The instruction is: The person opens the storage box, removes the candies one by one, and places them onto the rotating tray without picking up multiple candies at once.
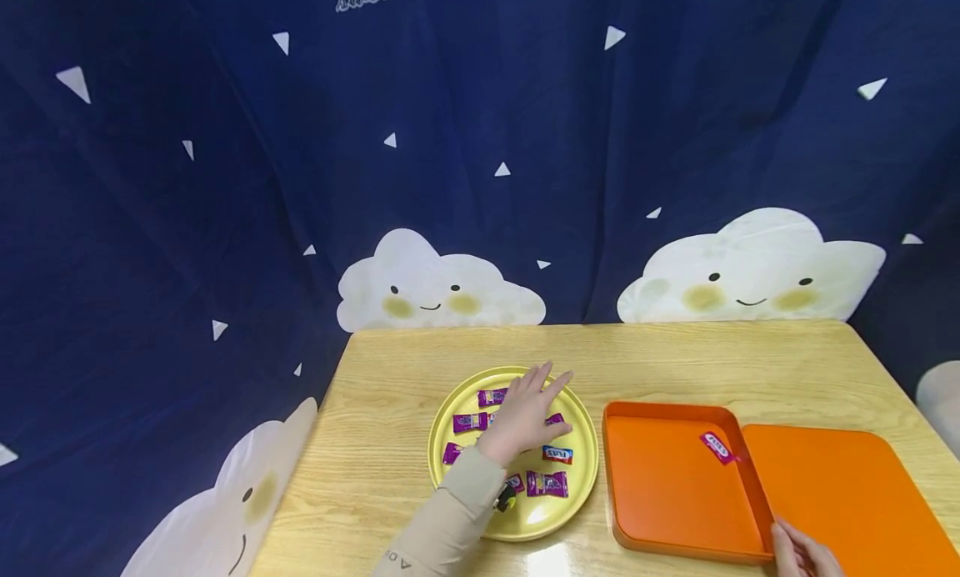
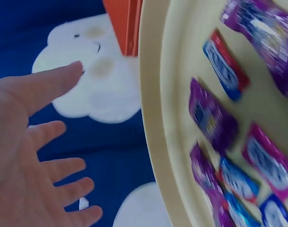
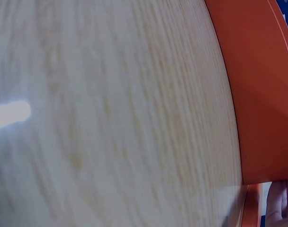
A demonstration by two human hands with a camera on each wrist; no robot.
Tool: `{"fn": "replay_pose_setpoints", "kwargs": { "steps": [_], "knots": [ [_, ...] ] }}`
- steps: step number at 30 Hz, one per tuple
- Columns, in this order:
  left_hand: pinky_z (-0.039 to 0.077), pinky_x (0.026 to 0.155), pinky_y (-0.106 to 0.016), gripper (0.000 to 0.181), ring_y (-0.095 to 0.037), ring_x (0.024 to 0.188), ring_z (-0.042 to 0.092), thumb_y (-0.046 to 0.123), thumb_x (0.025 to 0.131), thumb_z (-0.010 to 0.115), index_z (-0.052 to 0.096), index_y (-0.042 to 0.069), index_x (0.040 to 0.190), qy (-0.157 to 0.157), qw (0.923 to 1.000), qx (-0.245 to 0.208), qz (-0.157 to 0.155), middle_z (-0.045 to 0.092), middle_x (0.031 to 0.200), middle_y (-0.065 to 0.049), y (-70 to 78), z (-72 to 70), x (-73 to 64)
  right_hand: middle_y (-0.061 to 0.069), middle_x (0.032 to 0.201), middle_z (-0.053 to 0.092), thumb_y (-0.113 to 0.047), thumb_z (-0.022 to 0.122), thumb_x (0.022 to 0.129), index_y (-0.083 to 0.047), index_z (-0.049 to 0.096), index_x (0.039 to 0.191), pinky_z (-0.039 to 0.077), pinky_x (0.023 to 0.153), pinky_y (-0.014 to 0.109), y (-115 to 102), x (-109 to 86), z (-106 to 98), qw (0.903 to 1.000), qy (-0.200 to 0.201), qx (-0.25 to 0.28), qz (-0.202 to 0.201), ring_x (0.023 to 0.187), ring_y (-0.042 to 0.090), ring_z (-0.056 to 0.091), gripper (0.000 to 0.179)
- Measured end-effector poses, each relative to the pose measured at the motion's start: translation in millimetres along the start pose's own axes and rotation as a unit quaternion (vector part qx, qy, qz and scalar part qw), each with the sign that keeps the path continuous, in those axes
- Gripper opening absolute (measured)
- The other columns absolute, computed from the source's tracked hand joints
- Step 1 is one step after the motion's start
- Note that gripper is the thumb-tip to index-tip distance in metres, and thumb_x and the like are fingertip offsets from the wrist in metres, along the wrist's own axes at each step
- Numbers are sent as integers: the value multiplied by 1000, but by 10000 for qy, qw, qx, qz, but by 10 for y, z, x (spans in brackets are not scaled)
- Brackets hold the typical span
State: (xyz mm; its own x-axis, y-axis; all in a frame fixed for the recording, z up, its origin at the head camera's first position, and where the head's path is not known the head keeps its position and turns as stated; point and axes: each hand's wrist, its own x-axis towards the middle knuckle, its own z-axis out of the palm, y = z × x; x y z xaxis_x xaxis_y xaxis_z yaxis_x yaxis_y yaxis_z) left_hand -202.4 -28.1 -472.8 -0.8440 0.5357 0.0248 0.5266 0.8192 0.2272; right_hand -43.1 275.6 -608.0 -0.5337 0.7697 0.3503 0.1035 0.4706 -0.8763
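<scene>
My left hand [image 1: 525,414] is over the round yellow tray [image 1: 551,527], its fingers spread and nothing held in them. Small wrapped candies lie scattered on that tray, among them a purple one [image 1: 547,484] and a red-and-blue one [image 1: 557,454]; the hand and sleeve cover part of them. In the left wrist view the left hand [image 2: 44,165] shows straight, parted fingers beside the rim. My right hand [image 1: 806,552] holds the near right corner of a shallow orange box [image 1: 675,494]. One pink candy [image 1: 718,448] lies inside this box, by its right wall.
A flat orange lid or panel [image 1: 847,485] lies against the box's right side. All of it stands on a wooden table [image 1: 390,410], with bare wood at the left and behind the tray. A dark blue curtain [image 1: 480,185] with clouds hangs behind the table.
</scene>
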Motion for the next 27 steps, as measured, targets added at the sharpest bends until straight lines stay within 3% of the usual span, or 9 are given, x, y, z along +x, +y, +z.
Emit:
{"fn": "replay_pose_setpoints", "kwargs": {
  "steps": [10, 18, 27],
  "knots": [
    [21, 109, -40, 71, -20, 137, 18, 48, 85, 57, 23, 30, 145, -185, 9963, 506, 671, 19, 151, -1, 495, 191, 506, -46, 68, 40, -9, 67, 81, 12, 67, 94, 32, 49, -2, -44, 1, -9, 9998, -92, -113, -149, 55, -25, 38, 25],
    [23, 108, -34, 66, -13, 136, 19, 52, 85, 53, 26, 34, 143, -368, 9884, 1061, 1019, 23, 149, 6, 869, 348, 737, -47, 66, 37, -20, 64, 85, 11, 66, 97, 33, 45, 2, -26, 17, -1, 9980, -334, -400, 366, 51, -22, 38, 34],
    [26, 105, -27, 59, -8, 131, 27, 49, 86, 54, 32, 35, 139, -514, 9795, 1325, 1431, 30, 143, 11, 1231, 470, 922, -46, 67, 39, -18, 65, 84, 10, 67, 97, 33, 47, 0, -37, 14, -27, 9982, -243, -395, 387, 53, -23, 38, 30]
  ]
}}
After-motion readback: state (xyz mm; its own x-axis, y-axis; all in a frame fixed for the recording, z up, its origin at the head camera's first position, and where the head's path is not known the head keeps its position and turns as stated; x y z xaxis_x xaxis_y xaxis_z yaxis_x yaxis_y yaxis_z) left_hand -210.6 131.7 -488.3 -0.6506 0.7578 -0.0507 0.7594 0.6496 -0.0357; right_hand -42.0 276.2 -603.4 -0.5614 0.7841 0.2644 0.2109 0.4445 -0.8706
